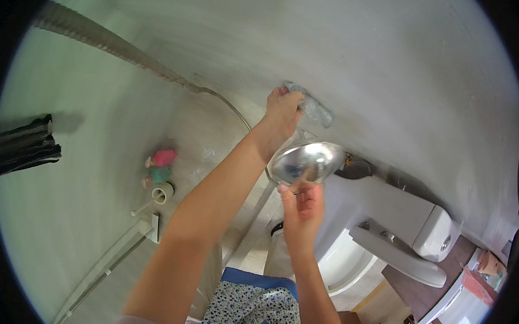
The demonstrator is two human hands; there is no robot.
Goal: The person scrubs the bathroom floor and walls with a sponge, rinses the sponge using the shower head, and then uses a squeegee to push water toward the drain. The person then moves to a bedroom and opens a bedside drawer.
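My left hand point(284, 109) is closed around one end of a grey, mesh-like cloth or scrubber point(315, 107), close to the pale wall. Below it, my right hand point(303, 207) grips the rim or handle side of a shiny round metal shower head point(307, 162), whose smooth surface catches the light. A metal shower hose point(227, 100) comes from the upper left, passes behind my left forearm and reaches the shower head. The exact grip of both hands is partly hidden.
A white toilet point(346, 257) with its lid raised and a cistern point(434, 235) stands at the lower right. On the left are a toilet brush holder point(162, 193), pink point(164, 157) and green point(159, 174) items, a squeegee point(154, 228) and a dark striped cloth point(28, 145).
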